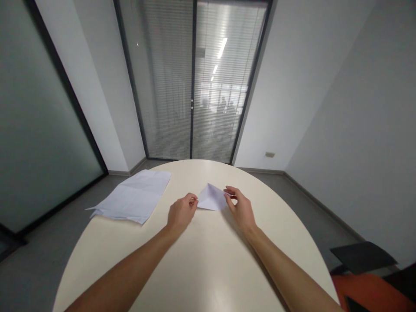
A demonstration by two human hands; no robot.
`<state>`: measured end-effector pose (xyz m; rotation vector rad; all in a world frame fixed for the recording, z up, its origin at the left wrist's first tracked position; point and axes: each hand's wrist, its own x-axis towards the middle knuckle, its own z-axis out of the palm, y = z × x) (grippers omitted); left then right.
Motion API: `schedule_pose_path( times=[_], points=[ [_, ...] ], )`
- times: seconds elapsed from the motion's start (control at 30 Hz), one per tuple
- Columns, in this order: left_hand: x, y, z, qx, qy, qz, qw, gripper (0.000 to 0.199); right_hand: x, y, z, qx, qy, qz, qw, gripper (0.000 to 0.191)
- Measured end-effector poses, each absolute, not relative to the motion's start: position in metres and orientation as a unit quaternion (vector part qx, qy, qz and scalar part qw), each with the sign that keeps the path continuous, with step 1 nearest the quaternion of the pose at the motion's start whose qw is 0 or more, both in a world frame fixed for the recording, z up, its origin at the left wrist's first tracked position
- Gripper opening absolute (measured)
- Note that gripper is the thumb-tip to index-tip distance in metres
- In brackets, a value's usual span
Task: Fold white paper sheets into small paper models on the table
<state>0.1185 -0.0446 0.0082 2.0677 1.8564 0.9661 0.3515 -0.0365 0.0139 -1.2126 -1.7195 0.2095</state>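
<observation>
Paper piece (212, 199), white, folded, with a pointed far end and a visible crease slanting down from the tip, lies between the two hands on a cream-white round table (195, 277), beyond the table's middle.

Left hand (182, 212): at the near left corner of the folded piece. Thumb and forefinger pressed together, pinching that corner; the other fingers curled in toward the palm.

Right hand (242, 213): at the right end of the piece. Thumb on the near side, fingers curved over the far side, slightly spread; the paper's right corner runs in between them. Whether thumb and fingers close firmly on it, cannot tell. Most of the folded paper lies in the gap between the two sets of fingertips, uncovered.

Loose stack of flat white paper sheets (133, 197): on the table's left side, well apart from the left hand. Edges uneven; the left corner reaches out past the table's rim.

Surroundings: chair with an orange-red seat (373, 292) and black armrest (364, 256) at lower right, beside the table. Dark-framed glass partition with horizontal blinds (169, 95) behind the table. Small wall plate (269, 154) low on the white wall (292, 86).
</observation>
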Motion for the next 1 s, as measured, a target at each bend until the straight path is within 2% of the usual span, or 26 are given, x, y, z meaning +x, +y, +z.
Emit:
schedule_pose_path(
  times=[0.1, 0.3, 0.4, 0.6, 0.8, 1.0],
  points=[
    [0.123, -0.048, 0.01, 0.709, 0.616, 0.323, 0.114, 0.008, 0.349, -0.038, 0.013, -0.473, -0.725, 0.075, 0.494, 0.029],
    [0.123, -0.049, 0.008, 0.751, 0.574, 0.298, 0.134, 0.005, 0.345, -0.041, 0.012, -0.381, -0.816, 0.015, 0.434, 0.022],
    [0.121, -0.048, 0.007, 0.756, 0.571, 0.298, 0.117, 0.009, 0.345, -0.045, 0.015, -0.354, -0.846, 0.031, 0.397, 0.025],
    [0.116, -0.044, 0.006, 0.752, 0.532, 0.386, 0.047, 0.02, 0.343, -0.051, 0.022, -0.329, -0.89, 0.082, 0.304, 0.029],
    [0.119, -0.045, -0.001, 0.819, 0.445, 0.34, 0.122, 0.032, 0.343, -0.054, 0.021, -0.347, -0.897, 0.093, 0.258, 0.029],
    [0.119, -0.045, -0.009, 0.83, 0.444, 0.304, 0.148, 0.035, 0.343, -0.056, 0.021, -0.353, -0.896, 0.142, 0.231, 0.037]
  ],
)
